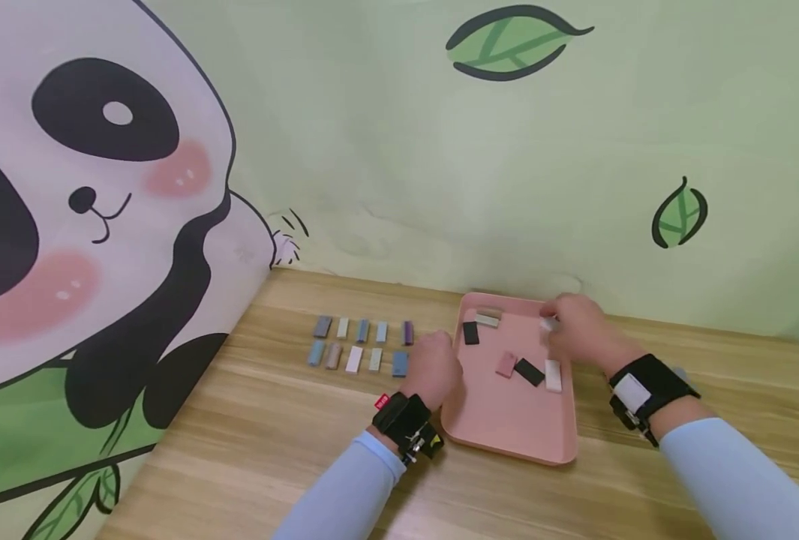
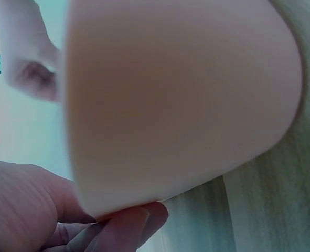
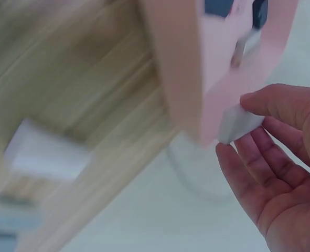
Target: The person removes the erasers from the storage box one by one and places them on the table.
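A pink tray (image 1: 507, 420) lies on the wooden table (image 1: 271, 450) and holds several small blocks, among them a black block (image 1: 470, 332), a pink block (image 1: 506, 364) and a white block (image 1: 553, 375). My left hand (image 1: 433, 366) sits at the tray's left rim. In the left wrist view its fingers (image 2: 123, 226) curl under the tray's edge (image 2: 175, 94). My right hand (image 1: 568, 328) hovers over the tray's far right corner. It pinches a small white block (image 3: 238, 123) between thumb and fingers (image 3: 273, 163), just beside the tray's rim (image 3: 181, 68).
Two rows of small coloured blocks (image 1: 361, 345) lie on the table left of the tray. A wall with a panda (image 1: 88, 210) and leaf pictures closes the left and far sides. A blurred pale rectangle (image 3: 44, 155) lies on the table in the right wrist view.
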Motion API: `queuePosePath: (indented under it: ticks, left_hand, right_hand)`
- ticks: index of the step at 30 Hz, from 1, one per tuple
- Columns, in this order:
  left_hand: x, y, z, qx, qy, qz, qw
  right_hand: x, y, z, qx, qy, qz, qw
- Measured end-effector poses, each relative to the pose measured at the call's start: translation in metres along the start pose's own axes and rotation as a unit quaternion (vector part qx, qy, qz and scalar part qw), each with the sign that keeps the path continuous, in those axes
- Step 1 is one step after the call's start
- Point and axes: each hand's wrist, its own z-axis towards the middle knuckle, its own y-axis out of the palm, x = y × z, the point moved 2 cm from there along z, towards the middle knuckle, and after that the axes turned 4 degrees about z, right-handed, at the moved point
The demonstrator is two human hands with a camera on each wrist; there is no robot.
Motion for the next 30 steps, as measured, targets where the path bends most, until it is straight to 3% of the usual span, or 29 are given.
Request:
queuePosePath:
  ticks: [5, 13, 20, 30]
  left_hand:
    - [-0.003, -0.004, 0.001, -0.007, -0.006, 0.003, 1.0000]
    - [-0.008, -0.008, 0.003, -0.019, -0.019, -0.015, 0.9995]
    - [-0.007, -0.009, 0.003, -0.020, -0.027, -0.011, 0.9994]
    - [0.004, -0.001, 0.002, -0.026, -0.029, -0.004, 0.9993]
  right_hand:
    - [0.032, -0.027, -0.018, 0.040, 0.020, -0.020, 0.999]
    - [0.100, -0.056, -0.056, 0.060, 0.077, -0.039, 0.994]
    - [0.145, -0.057, -0.089, 0.056, 0.118, -0.039, 0.991]
    - [0.170, -0.048, -0.117, 0.037, 0.170, -0.035, 0.984]
